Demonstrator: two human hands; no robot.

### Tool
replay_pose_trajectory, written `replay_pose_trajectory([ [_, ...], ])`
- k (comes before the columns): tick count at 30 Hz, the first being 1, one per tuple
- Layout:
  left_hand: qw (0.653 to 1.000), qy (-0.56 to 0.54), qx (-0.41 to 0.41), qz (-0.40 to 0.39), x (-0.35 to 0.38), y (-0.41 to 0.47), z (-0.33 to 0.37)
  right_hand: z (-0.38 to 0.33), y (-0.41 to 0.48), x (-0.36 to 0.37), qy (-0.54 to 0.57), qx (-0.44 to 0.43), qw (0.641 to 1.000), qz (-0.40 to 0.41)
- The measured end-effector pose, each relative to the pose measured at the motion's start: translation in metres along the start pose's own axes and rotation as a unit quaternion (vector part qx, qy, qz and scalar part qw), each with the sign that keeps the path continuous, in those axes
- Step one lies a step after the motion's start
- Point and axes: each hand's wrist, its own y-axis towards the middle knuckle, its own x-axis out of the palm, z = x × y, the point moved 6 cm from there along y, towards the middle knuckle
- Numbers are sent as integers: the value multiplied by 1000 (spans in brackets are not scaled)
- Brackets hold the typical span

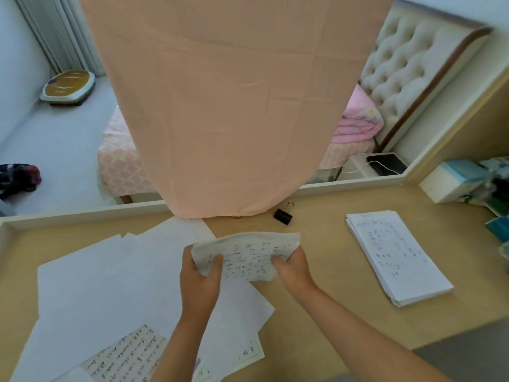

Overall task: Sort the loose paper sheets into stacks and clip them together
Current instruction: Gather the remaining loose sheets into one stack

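Right, nearest the camera, a spread of loose white sheets [110,285] covers the desk [325,312], lying below and to the left of the handwritten bundle [248,257]. One sheet with lines of writing [124,357] sits at the spread's closest edge.

Now the hands. The left hand [199,282] grips the bundle's left end, thumb on top and fingers curled underneath. The right hand [293,268] clamps the right end the same way, thumb pressed onto the written face. The bundle is held up off the desk between them, bowed slightly, its far edge showing many layered sheets.

Out to the right of the bundle, well apart from it, a squared-up stack of written pages [396,255] lies flat on the desk. Just beyond the bundle, a black binder clip [283,215] rests on the bare wood, untouched, its wire handles pointing away.

Farther out from the bundle, a large peach cloth [234,106] hangs down to the desk's back edge. Behind that, a bed [121,161] with a pink blanket [358,122] and a tufted headboard [407,67].
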Motion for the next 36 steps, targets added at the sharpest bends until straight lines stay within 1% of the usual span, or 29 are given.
replay_pose_trajectory([
  [3,996,53,-35,-60,10,0,-34,21,-2,3,-40,39,998,-37],
  [6,995,65,-54,-60,14,3,-44,26,6,3,-54,46,997,-34],
  [8,994,66,-56,-66,21,7,-38,19,11,-2,-38,39,998,-25],
  [10,992,71,-58,-92,38,12,-27,12,15,-16,-10,34,999,-10],
  [13,985,58,-88,-136,76,19,-19,12,26,-56,8,52,997,52],
  [14,982,44,-107,-147,91,19,-18,15,30,-72,5,63,996,62],
  [16,975,37,-145,-166,125,16,-19,27,38,-104,-27,90,994,52],
  [20,950,85,-209,-217,208,-5,-20,69,61,-173,-77,165,983,21],
  [23,920,130,-244,-277,281,-25,-16,86,86,-238,-103,165,980,30],
  [26,897,144,-286,-303,353,-45,-11,97,114,-310,-131,151,979,39],
  [29,896,141,-295,-300,417,-54,-10,110,142,-372,-158,140,976,51],
  [31,891,118,-320,-300,453,-62,-14,120,157,-403,-177,138,973,50],
  [34,880,95,-331,-327,499,-79,-4,139,173,-433,-231,140,963,19],
  [36,873,123,-313,-354,519,-87,-4,154,180,-446,-274,145,951,-10],
])
